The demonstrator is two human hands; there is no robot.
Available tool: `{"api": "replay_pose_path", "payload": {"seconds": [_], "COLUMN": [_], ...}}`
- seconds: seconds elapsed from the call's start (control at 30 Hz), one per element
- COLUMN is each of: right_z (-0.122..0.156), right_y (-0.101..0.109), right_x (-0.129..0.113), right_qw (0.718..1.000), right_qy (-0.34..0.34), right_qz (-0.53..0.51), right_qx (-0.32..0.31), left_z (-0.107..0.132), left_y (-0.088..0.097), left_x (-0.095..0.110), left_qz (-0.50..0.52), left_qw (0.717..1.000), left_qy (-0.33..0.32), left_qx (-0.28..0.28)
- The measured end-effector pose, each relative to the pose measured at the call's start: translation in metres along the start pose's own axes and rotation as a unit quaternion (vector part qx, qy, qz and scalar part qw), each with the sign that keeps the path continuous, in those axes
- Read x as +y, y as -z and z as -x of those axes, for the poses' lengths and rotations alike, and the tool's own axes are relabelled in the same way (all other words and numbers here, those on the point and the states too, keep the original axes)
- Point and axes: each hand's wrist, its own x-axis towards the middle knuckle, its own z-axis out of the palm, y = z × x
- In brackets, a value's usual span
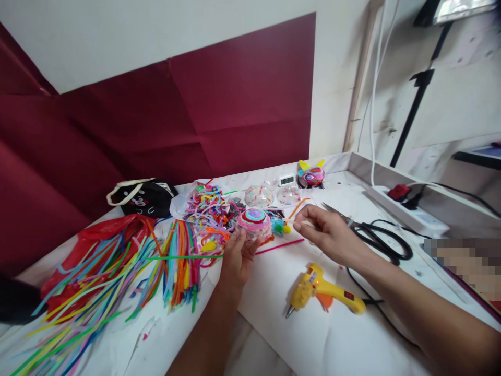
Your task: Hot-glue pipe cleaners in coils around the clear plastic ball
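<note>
My left hand is closed around the underside of a round craft ball, its top covered in coils of pipe cleaner in pink, red, blue and purple. To the right of the ball, my right hand pinches a thin white strand that reaches toward the ball; its far end is hard to make out. Between the hands lies a small blue, green and yellow fuzzy piece. A magenta pipe cleaner lies below it on the white sheet. Nearer me, a yellow glue gun rests on its side.
Bundled pipe cleaners and a red bag spread at left, near a black pouch. Cut scraps, clear plastic shells, a timer and a finished-looking ball figure stand behind. Scissors and a power strip lie right.
</note>
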Motion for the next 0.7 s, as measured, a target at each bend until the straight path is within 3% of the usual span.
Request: {"api": "replay_pose_path", "payload": {"seconds": [0.2, 0.43, 0.57, 0.7], "right_z": [0.007, 0.001, 0.0, 0.003], "right_y": [0.004, -0.002, -0.007, -0.002], "right_x": [0.015, 0.041, 0.052, 0.047], "right_qw": [0.988, 0.952, 0.927, 0.907], "right_qy": [0.055, 0.131, 0.13, 0.104], "right_qz": [0.146, 0.268, 0.335, 0.384], "right_qx": [-0.013, -0.065, -0.109, -0.137], "left_z": [0.003, 0.003, 0.0, -0.004], "left_y": [-0.004, -0.004, -0.003, 0.0], "left_x": [0.001, 0.0, -0.002, -0.003], "left_qz": [0.005, 0.002, -0.008, -0.018], "left_qw": [1.0, 1.0, 0.999, 0.998], "left_qy": [0.012, 0.018, 0.02, 0.02], "left_qx": [0.004, 0.016, 0.036, 0.059]}}
